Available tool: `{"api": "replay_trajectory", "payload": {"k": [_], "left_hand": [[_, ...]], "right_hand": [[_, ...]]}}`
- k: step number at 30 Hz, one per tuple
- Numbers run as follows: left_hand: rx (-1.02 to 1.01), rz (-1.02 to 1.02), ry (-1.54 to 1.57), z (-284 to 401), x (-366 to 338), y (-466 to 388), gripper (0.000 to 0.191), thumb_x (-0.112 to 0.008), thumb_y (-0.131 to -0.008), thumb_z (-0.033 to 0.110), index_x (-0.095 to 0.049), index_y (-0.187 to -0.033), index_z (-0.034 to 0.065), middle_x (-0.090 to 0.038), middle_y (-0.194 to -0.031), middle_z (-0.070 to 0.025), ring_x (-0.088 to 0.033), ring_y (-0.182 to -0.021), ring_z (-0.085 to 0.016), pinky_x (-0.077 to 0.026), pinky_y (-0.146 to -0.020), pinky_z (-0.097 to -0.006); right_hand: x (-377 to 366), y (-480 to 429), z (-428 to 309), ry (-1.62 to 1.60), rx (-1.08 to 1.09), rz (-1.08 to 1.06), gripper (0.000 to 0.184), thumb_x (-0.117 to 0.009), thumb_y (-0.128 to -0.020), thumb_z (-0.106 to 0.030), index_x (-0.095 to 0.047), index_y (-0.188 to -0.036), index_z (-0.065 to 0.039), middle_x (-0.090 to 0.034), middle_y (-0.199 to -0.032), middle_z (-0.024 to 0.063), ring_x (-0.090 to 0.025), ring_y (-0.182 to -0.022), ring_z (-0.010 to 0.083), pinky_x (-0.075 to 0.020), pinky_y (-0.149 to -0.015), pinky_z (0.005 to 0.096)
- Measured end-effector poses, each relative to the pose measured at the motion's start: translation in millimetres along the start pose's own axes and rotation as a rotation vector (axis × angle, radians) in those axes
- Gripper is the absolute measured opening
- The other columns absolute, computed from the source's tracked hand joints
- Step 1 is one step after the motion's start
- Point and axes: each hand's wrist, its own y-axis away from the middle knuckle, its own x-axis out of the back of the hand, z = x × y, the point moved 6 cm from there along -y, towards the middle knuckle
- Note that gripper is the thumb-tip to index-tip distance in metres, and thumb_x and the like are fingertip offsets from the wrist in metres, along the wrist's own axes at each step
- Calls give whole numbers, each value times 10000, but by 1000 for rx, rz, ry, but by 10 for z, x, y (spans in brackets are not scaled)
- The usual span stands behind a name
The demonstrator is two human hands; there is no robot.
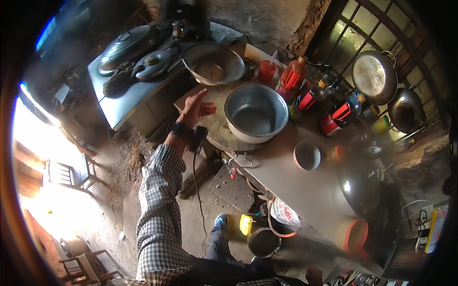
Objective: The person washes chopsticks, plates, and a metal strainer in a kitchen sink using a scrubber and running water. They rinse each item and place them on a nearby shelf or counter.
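My left hand (196, 109) is stretched out over the edge of a round wooden chopping board (214, 134), its thumb raised apart from the bent fingers and nothing seen in it. A deep metal pot (256, 112) with a pale outside stands on the board, a short gap to the right of the hand. It looks bare inside. Behind the hand sits a wide metal basin (213, 66). A black strap and a small black device (198, 138) with a cable are at my left wrist. Only a dark, blurred part of my right hand (313, 275) shows at the bottom edge.
Sauce bottles (304, 98) and a red cup (267, 70) line the back. A bowl (307, 155), a wok (357, 186) and an orange-rimmed dipper (352, 236) stand on the counter. A stove (123, 102) with lidded pans is at left. Below are buckets (264, 243).
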Motion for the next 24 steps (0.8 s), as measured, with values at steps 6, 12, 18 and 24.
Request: {"api": "replay_trajectory", "payload": {"k": [6, 12, 18, 24], "left_hand": [[65, -2, -12, -31, 143, -1165, 556, -570, -815, 406, -414, -1185, 22, -564, -932, -263, -608, -741, -347, -529, -665, -402], [-343, -41, -147, -224, 435, -1763, 306, -713, -682, 252, -560, -803, 17, -615, -756, -127, -640, -756, -261, -516, -648, -323], [-612, -279, -440, 136, 286, -1232, 278, -482, -801, 46, -468, -1069, -27, -531, -1084, -148, -575, -922, -226, -472, -827, -334], [-629, -351, -232, 529, -503, 5, 250, -542, -738, -150, -472, -951, -39, -461, -1204, -223, -615, -846, -211, -526, -663, -267]], "right_hand": [[-227, 297, -56, 98, 24, 134, 161, -497, -860, -177, -566, -834, -34, -496, -670, 58, -460, -568, 197, -397, -516, 285], [-398, 623, 607, 230, 229, 198, 165, -539, -832, -76, -560, -974, 6, -518, -680, 8, -433, -557, 77, -362, -470, 202], [-626, 648, 1162, -635, -549, 255, 117, -557, -817, -69, -610, -898, -3, -520, -607, 14, -433, -493, 82, -327, -414, 211], [-656, 355, -178, -187, -31, 163, 68, -576, -795, -162, -596, -794, -98, -526, -567, 37, -474, -477, 160, -402, -444, 288]]}}
